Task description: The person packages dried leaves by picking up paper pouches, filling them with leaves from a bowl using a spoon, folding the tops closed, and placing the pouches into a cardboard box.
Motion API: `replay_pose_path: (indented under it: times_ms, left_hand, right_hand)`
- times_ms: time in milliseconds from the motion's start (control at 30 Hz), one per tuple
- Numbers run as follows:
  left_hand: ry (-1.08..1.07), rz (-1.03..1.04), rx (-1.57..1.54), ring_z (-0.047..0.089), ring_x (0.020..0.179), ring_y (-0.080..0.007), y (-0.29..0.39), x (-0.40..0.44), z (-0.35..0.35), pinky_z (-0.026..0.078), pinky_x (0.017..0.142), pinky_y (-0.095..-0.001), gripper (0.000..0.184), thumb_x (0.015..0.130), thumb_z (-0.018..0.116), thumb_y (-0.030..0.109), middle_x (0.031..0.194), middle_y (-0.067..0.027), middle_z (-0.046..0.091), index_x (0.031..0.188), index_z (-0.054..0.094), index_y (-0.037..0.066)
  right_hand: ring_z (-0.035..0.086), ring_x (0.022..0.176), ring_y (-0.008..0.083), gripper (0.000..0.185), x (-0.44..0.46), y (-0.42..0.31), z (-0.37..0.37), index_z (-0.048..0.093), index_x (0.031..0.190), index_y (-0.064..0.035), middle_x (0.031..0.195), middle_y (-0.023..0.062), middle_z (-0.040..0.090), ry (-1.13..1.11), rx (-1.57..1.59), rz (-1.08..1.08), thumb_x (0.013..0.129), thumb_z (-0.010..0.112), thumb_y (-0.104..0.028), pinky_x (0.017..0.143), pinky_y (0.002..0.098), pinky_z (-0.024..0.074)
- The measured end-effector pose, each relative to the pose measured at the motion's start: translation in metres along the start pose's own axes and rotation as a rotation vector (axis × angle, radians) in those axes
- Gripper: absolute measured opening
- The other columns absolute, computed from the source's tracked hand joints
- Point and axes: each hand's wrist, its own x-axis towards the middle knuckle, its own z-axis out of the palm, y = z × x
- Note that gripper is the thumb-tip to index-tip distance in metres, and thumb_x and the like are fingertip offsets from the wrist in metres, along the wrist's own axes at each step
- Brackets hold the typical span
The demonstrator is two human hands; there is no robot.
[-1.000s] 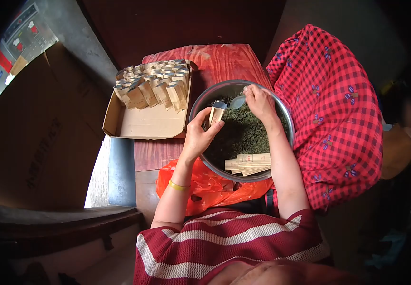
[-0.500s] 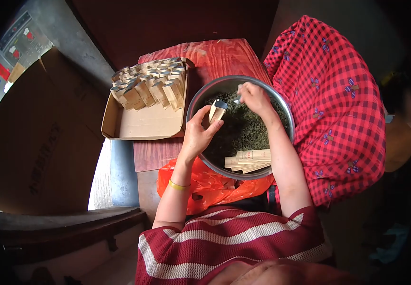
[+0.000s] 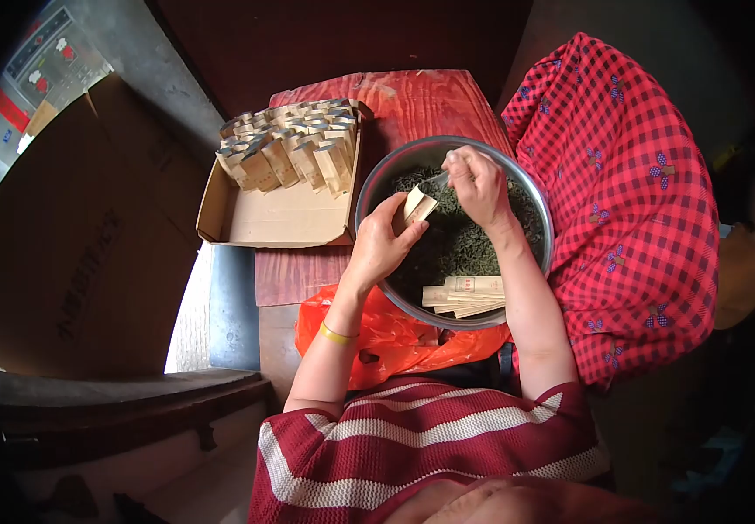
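Note:
Over the left side of a metal bowl (image 3: 545,229), my left hand (image 3: 386,240) grips a small open paper packet (image 3: 418,208), its mouth tilted to the right. My right hand (image 3: 480,188), closed in a pinch, holds a clear spoon (image 3: 437,180), only partly visible, near that mouth. Dark green dried leaves (image 3: 473,249) fill the bowl beneath both hands. Several flat paper packets (image 3: 473,288) lie fanned out inside the bowl's near edge.
A cardboard tray (image 3: 286,218) with upright packets (image 3: 294,148) stands left on the red wooden table (image 3: 430,100). An orange plastic bag (image 3: 386,336) lies below the bowl. Red checked cloth (image 3: 622,218) bulges at right; a large cardboard box (image 3: 80,244) stands far left.
The packet in my left hand has tipped over to the right. My right hand has moved with the spoon close to its mouth. The whole view has shifted slightly.

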Motion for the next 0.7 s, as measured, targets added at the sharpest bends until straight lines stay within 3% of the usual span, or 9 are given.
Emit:
replay_pose_path:
  times_ms: [33,100,133,467,600,700]
  left_hand:
    - [-0.002,0.001,0.001,0.066,0.099,-0.022,-0.001,0.0,0.0,0.051,0.088,-0.0335,0.056,0.083,0.078,0.021,0.107,-0.0175,0.069,0.127,0.055,-0.006]
    - [0.021,0.041,-0.007,0.067,0.095,-0.0337,-0.003,0.0,0.002,0.052,0.084,-0.038,0.05,0.083,0.076,0.022,0.104,-0.0214,0.067,0.123,0.057,-0.002]
    - [0.018,0.041,-0.007,0.067,0.095,-0.0337,-0.004,0.0,0.003,0.052,0.084,-0.038,0.05,0.083,0.076,0.022,0.104,-0.0214,0.067,0.123,0.057,-0.002]
    - [0.031,0.038,-0.036,0.067,0.097,-0.0341,-0.009,0.0,0.005,0.052,0.084,-0.0384,0.053,0.082,0.076,0.022,0.105,-0.0226,0.067,0.125,0.056,-0.002]
    - [0.004,0.016,-0.034,0.067,0.097,-0.0343,-0.007,0.003,0.003,0.052,0.085,-0.0384,0.054,0.082,0.076,0.022,0.105,-0.0231,0.067,0.125,0.056,-0.003]
    - [0.031,0.033,-0.042,0.067,0.097,-0.0343,-0.014,0.003,0.007,0.052,0.085,-0.0382,0.053,0.082,0.076,0.022,0.105,-0.0233,0.067,0.125,0.056,-0.003]
  right_hand:
    - [0.064,0.066,0.0186,0.027,0.0,-0.005,0.001,0.061,0.081,-0.0015,0.07,0.0084,0.062,0.002,0.0,0.0,0.099,0.053,-0.021,0.063,0.0314,0.0484]
    - [0.064,0.068,0.026,0.022,0.0,-0.014,0.002,0.061,0.08,-0.002,0.071,0.0105,0.063,0.032,-0.139,-0.238,0.096,0.058,-0.018,0.065,0.0358,0.0485]
    - [0.063,0.07,0.031,0.019,-0.002,-0.015,0.003,0.061,0.08,-0.0026,0.073,0.0113,0.063,0.02,-0.136,-0.249,0.093,0.061,-0.016,0.066,0.0395,0.0482]
    - [0.063,0.067,0.0295,0.017,0.001,-0.018,-0.003,0.06,0.079,-0.0032,0.072,0.0105,0.063,0.121,-0.222,-0.432,0.091,0.062,-0.014,0.064,0.0382,0.0489]
    - [0.063,0.063,0.026,0.025,0.006,-0.007,-0.014,0.06,0.079,-0.0021,0.067,0.0081,0.061,0.252,-0.308,-0.345,0.097,0.055,-0.019,0.059,0.0384,0.0485]
    - [0.065,0.067,0.0343,0.024,0.006,0.024,-0.018,0.061,0.084,-0.0036,0.072,0.0152,0.065,0.085,-0.364,0.015,0.097,0.057,-0.024,0.059,0.042,0.0484]
